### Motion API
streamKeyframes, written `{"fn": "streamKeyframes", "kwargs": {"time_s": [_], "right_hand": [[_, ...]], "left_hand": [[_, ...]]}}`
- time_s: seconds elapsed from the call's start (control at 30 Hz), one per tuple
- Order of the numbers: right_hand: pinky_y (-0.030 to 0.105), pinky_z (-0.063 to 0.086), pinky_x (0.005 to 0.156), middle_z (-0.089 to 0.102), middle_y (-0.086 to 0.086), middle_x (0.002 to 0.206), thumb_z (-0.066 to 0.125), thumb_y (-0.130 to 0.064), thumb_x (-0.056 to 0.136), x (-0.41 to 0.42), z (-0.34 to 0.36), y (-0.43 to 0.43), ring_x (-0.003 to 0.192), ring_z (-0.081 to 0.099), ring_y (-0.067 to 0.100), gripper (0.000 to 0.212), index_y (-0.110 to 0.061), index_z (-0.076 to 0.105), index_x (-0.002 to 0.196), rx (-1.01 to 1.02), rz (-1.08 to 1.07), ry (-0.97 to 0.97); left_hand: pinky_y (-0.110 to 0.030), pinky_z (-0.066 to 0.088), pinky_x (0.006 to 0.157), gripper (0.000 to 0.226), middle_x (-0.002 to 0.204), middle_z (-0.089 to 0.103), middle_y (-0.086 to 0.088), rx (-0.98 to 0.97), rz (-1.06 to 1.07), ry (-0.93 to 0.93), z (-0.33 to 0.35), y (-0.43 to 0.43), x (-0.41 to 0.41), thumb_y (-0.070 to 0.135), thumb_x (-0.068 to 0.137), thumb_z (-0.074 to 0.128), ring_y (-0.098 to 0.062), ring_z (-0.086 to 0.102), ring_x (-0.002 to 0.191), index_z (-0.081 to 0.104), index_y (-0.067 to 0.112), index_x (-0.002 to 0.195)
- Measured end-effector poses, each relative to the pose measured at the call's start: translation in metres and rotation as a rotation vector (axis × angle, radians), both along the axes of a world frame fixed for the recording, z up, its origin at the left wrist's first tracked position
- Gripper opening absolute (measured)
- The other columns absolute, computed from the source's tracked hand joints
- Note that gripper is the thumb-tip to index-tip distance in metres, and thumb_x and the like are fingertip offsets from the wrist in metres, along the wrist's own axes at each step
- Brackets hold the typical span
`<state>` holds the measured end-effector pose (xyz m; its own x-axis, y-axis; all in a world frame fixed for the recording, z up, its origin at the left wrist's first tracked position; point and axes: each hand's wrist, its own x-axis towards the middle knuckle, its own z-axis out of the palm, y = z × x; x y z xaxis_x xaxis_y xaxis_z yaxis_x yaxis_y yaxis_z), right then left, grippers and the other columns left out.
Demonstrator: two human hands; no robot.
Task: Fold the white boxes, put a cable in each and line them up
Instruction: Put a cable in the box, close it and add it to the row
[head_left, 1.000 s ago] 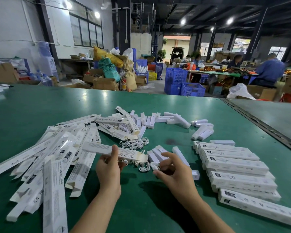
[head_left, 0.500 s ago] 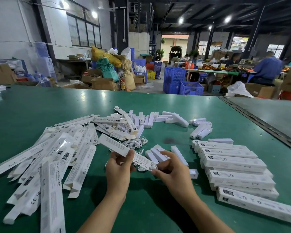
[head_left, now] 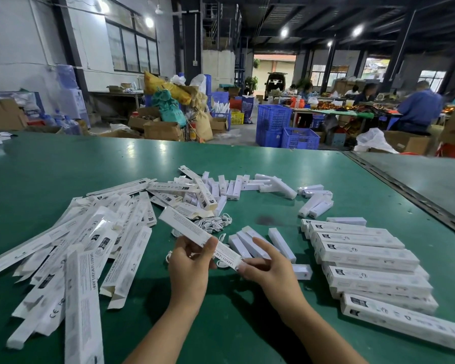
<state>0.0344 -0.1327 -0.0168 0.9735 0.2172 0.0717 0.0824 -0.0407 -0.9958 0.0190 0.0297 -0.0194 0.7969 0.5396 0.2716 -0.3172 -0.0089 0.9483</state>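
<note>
White box [head_left: 187, 227], long & narrow, is held up over the near-middle of the green table [head_left: 221, 329]. It's slanted, w/ one end pointing to the far-left corner and the other end at the R hand. L hand [head_left: 189, 269] grips it approx mid-length, thumb on top, fingers curled under. R hand [head_left: 271, 269] pinches the near end btwn thumb & fingertips, index finger lifted above. Can't tell if that end flap is tucked.

Just beyond the box, a heap of coiled white cables [head_left: 213, 222] lies on the table, w/ a few loops showing under the hands. Short white blocks [head_left: 250, 244] lie just beside the R hand, and more are scattered toward the table's middle.

Toward the right edge, closed boxes [head_left: 363, 254] sit side by side in an overlapping row that runs to the near-right corner. Toward the left edge there's a loose spread of flat unfolded boxes [head_left: 90, 245].

Past the far edge are blue crates [head_left: 273, 122], cardboard cartons [head_left: 160, 130] & a person in blue [head_left: 420, 106] seated at another table.
</note>
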Motion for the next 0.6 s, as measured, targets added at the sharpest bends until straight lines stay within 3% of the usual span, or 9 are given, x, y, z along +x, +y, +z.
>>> {"fn": "streamKeyframes", "kwargs": {"time_s": [0.2,0.43,0.6], "right_hand": [[0.020,0.052,0.069,0.076,0.005,0.098,0.069,-0.005,0.088,-0.0013,0.0036,-0.0036,0.084,0.072,0.017,0.063,-0.030,0.041,0.138,0.117,0.047,0.085],[0.015,0.050,0.069,0.076,-0.002,0.081,0.075,-0.004,0.082,-0.0057,0.0040,0.0036,0.070,0.066,0.003,0.045,-0.018,0.059,0.122,0.017,-0.008,-0.021],[0.017,0.047,0.066,0.069,-0.009,0.076,0.080,-0.017,0.079,-0.0038,0.0028,0.0011,0.065,0.055,0.002,0.024,-0.025,0.072,0.100,-0.111,-0.076,-0.121]], "left_hand": [[-0.020,0.053,0.052,0.043,0.070,0.070,-0.002,-0.106,0.009,0.030,-0.0001,0.0013,0.0024,0.051,0.071,0.070,-0.009,0.060,0.050,0.063,0.015,0.093],[-0.019,0.053,0.051,0.048,0.068,0.072,-0.002,-0.189,-0.021,0.078,-0.0003,0.0012,0.0034,0.051,0.068,0.073,-0.010,0.061,0.050,0.061,0.009,0.091],[-0.020,0.052,0.048,0.048,0.070,0.074,-0.003,-0.236,-0.029,0.124,-0.0011,0.0009,0.0060,0.051,0.068,0.072,-0.010,0.063,0.050,0.062,0.010,0.091]]}}
